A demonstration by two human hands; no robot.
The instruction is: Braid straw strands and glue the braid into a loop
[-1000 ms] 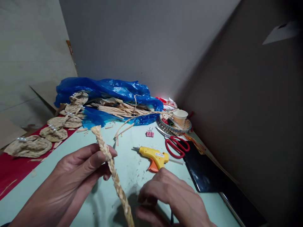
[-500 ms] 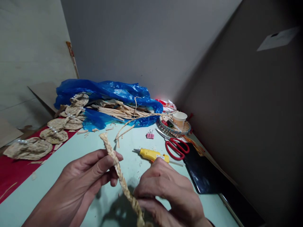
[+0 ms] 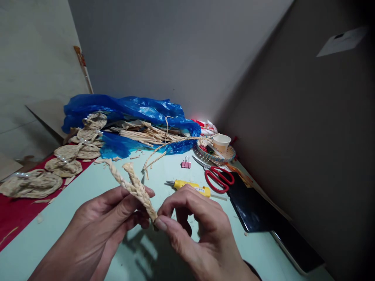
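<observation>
A pale braided straw cord [image 3: 137,189] is doubled back on itself above the table, its two ends pointing up and to the left. My left hand [image 3: 108,224] pinches the two strands together between thumb and fingers; part of its fingers is behind the cord. At the folded lower end, the thumb and forefinger of my right hand [image 3: 199,230] press on the bend. Just beyond my right hand lies a yellow glue gun [image 3: 187,187], partly covered by the knuckles.
Red-handled scissors [image 3: 218,177], a pink binder clip [image 3: 186,162] and a basket [image 3: 202,155] with a paper cup [image 3: 221,143] stand behind. A black tablet-like slab [image 3: 249,207] lies right. Coiled straw pieces [image 3: 67,166] line the left, near a blue plastic bag [image 3: 129,107] of straw.
The cord was one long strand running down to the right; now it is folded in two. My right hand has moved up and left to the fold, beside my left hand.
</observation>
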